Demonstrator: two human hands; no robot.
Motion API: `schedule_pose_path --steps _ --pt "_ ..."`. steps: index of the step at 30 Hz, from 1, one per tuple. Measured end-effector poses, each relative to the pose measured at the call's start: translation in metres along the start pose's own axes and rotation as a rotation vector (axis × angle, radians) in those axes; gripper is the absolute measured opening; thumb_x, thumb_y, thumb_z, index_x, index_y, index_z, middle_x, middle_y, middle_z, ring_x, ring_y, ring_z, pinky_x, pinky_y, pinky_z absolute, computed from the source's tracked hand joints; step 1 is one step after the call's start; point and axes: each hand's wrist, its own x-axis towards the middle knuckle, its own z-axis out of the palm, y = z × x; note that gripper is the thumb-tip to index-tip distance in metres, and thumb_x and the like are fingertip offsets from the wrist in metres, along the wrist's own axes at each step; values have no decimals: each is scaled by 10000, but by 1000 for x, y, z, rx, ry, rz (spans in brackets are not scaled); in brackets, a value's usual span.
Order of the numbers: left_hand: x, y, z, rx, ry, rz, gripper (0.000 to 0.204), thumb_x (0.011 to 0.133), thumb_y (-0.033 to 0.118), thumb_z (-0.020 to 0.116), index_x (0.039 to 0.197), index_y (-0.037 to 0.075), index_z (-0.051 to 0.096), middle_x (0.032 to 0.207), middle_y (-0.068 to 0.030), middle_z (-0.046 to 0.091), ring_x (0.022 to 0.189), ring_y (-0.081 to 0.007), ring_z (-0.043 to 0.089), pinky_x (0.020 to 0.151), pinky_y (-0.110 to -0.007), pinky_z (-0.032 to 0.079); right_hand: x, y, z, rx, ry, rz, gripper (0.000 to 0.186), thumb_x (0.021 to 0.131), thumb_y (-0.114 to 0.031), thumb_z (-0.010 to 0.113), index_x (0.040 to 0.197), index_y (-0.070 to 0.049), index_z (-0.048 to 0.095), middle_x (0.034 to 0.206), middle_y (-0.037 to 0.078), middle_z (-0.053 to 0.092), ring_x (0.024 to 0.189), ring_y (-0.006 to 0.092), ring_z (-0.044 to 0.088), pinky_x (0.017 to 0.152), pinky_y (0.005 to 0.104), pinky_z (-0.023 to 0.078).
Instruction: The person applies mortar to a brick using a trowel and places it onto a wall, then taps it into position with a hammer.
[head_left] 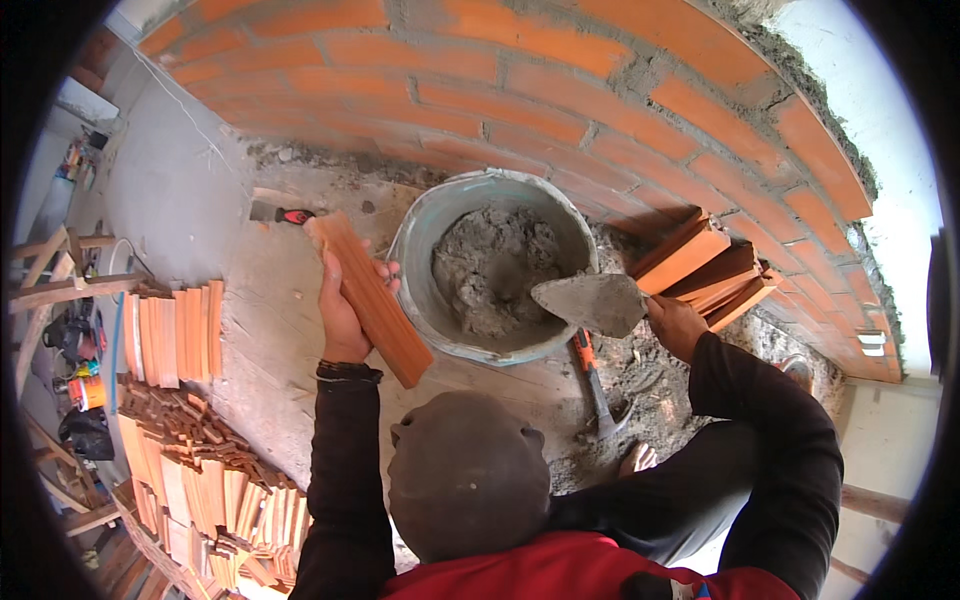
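Left hand grasping brick at bucket's 8 o'clock, right hand clenched on trowel at 4; best to keep the blade level, near the mortar, and the brick steady.

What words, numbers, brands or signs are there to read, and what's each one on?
I can't read any words, numbers, brands or signs here.
Brick in the left hand: nothing readable.
Trowel in the right hand: nothing readable.
Bucket: nothing readable.
Hammer: any marking is too small to read.
Orange item at far left: too small and blurred to read.
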Motion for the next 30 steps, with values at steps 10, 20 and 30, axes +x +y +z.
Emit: schedule_pose_path --steps 10,20,30 --pt "-5 -3 -5 -4 -37 26 719 982 620 405 1368 13 425 885 -64 619 997 -225 617 853 -345 503 -71 5 -74 6 -15 221 363 789 -74 639 1136 -31 542 912 210 646 836 422 638 725 509 525" --pt "-6 -5 -9 -62 -95 26 643 1004 577 401 1366 47 407 903 -43 599 1048 -232 597 944 -383 440 68 -142 -230 -739 -269 9 236 856 -236 658 882 -1 657 739 163 675 734 344 686 696 445 540" --pt "-6 -7 -11 -126 -97 14 647 1003 577 405 1355 36 415 900 -53 592 1039 -224 596 932 -383 453 121 -206 -213 -713 -677 58 238 893 -231 576 868 -42 719 831 174 710 807 363 704 738 471 560"
